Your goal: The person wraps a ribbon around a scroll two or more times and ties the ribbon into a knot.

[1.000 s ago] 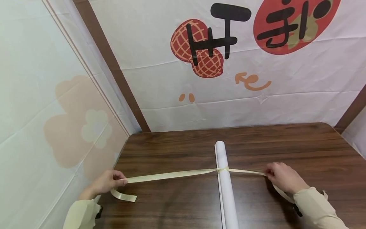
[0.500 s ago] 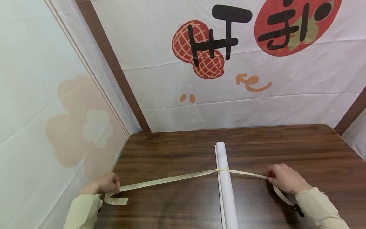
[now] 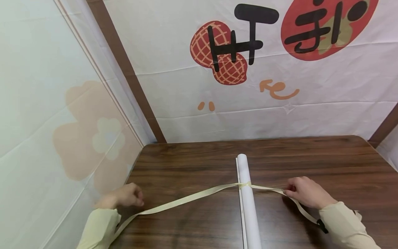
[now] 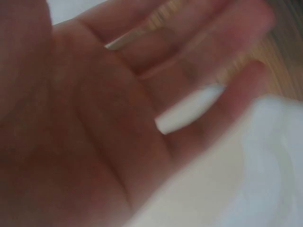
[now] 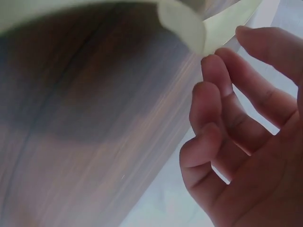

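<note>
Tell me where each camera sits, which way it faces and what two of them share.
Head: worn on the person's head, facing forward and down at the table, ribbon and white roll, with a printed backdrop behind; left hand, right hand and both sleeves show.
Left wrist: worn there, facing the left hand's palm and fingers; what lies beyond is blurred.
Right wrist: worn there, facing the right hand's bent fingers, with ribbon and table beyond.
Shared: head and right wrist both show the right hand, ribbon and table.
</note>
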`<state>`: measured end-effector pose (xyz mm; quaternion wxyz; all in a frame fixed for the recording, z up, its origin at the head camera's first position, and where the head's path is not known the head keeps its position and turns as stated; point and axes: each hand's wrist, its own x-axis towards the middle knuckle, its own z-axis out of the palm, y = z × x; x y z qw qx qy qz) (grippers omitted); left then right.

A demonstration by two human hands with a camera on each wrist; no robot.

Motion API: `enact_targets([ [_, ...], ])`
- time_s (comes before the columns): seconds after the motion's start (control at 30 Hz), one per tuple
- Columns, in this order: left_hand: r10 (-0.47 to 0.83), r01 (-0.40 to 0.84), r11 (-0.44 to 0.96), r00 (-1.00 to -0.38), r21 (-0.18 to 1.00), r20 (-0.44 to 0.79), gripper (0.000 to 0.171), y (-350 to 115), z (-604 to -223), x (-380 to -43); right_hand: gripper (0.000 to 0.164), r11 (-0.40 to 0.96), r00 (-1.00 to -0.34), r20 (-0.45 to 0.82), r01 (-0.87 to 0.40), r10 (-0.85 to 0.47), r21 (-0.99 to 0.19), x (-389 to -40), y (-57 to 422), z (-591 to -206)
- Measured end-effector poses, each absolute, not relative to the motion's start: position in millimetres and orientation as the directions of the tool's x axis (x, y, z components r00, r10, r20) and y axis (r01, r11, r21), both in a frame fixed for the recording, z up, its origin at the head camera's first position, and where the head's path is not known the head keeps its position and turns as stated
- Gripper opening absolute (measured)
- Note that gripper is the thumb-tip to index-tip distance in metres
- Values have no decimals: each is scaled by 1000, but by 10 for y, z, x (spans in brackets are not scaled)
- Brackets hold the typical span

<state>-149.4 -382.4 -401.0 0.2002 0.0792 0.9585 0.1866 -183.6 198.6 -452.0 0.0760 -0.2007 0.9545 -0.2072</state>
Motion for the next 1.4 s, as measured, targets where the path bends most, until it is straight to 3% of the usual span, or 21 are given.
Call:
enact_targets([
  [0.17,409,288,853,-887,436,-214,9,-3371,-4048,-1723,8,827,-906,-5,-385,-424,-409,-1868,1767,-4515],
  [0.53,584,478,714,-810,511,-58,16,-2051,-4276,-2080,8,775,-866,141,-493,-479,-395,-1861,1359,-4569],
  [0.77,593,478,742,-795,471,-127,20,-1497,-4482,-2166,9,782,-881,138,-466,-453,-414,-1828,1276,-4614],
  [1.03,562,396,756,-801,521,-208,2,-1318,-4588,-2121,9,782,-882,124,-461,-454,-418,-1825,1282,-4617],
  [1.2,603,368,716,-754,593,-261,12,-1330,-4553,-2054,10,779,-880,127,-465,-457,-420,-1829,1292,-4620],
  [1.4,672,355,623,-698,697,-246,6,-1330,-4520,-2018,9,778,-881,112,-461,-460,-427,-1836,1295,-4631],
])
